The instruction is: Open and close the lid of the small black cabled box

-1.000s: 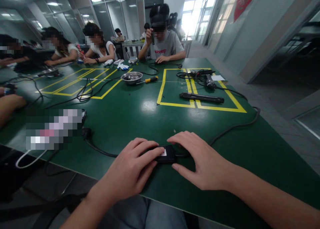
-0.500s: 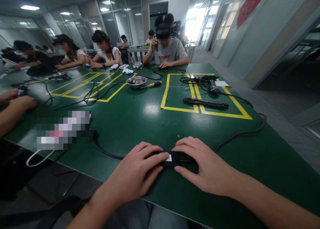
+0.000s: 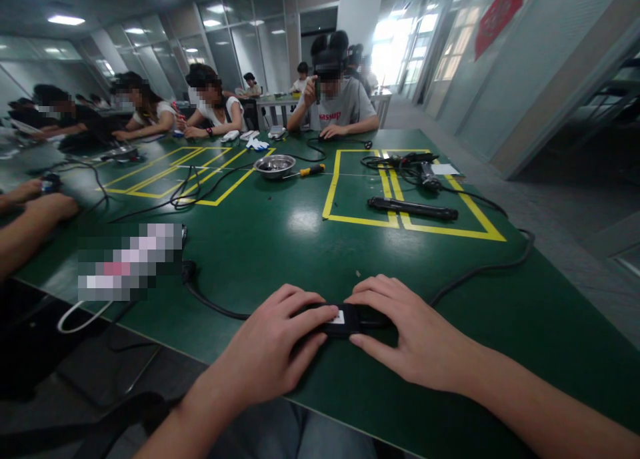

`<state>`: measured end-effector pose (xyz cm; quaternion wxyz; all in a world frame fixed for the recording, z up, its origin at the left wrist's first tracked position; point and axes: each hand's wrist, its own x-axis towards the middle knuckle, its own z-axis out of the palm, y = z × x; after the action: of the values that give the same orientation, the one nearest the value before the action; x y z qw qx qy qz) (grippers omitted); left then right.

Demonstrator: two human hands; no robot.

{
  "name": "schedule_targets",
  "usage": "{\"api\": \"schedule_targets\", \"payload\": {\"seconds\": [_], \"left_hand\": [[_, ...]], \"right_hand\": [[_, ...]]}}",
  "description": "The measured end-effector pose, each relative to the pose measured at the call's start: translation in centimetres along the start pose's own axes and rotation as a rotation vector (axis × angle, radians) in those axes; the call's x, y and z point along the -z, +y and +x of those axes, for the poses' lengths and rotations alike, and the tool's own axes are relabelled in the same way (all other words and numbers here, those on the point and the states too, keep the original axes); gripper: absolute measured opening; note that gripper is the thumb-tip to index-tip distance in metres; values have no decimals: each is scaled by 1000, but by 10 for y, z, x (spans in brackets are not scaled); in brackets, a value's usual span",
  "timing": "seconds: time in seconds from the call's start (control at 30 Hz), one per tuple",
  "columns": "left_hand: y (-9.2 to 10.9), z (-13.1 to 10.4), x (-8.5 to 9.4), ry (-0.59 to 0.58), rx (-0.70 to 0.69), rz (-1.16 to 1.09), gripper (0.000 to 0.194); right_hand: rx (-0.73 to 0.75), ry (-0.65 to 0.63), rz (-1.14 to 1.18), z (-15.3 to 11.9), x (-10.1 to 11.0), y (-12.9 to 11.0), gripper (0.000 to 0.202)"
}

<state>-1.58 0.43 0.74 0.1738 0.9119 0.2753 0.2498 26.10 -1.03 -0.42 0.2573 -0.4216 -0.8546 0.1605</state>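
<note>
A small flat black box (image 3: 353, 319) with a white label lies at the near edge of the table, with black cord on both sides of it. My left hand (image 3: 287, 335) is closed over the box's left part, one fingertip on the label and the thumb along the near side. My right hand (image 3: 400, 332) curves around the right end, index finger at the far side and thumb at the near side. Part of the box is hidden under my fingers. The black cord (image 3: 220, 307) on the left runs to a plug (image 3: 189, 272) beside a blurred-out white power strip (image 3: 145, 252).
Farther off on the green table (image 3: 280, 245) are a metal bowl (image 3: 274, 166), a yellow-black screwdriver (image 3: 313, 171), a black rod-shaped tool (image 3: 413, 208) and a coiled cable (image 3: 395, 165) inside yellow tape. A co-worker's hands (image 3: 55, 205) rest at the left; another person (image 3: 340, 102) sits opposite.
Both hands stay on the black box almost without motion. The whole view has shifted very slightly.
</note>
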Motion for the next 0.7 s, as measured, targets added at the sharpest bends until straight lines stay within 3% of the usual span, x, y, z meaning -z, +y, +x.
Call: {"api": "schedule_targets", "payload": {"seconds": [0.23,0.7], "left_hand": [[0,0,0,4,-4,32,39],[-1,0,0,-15,-10,62,39]], "right_hand": [[0,8,19,-3,-3,3,24],[-1,-96,-18,-4,0,5,27]]}}
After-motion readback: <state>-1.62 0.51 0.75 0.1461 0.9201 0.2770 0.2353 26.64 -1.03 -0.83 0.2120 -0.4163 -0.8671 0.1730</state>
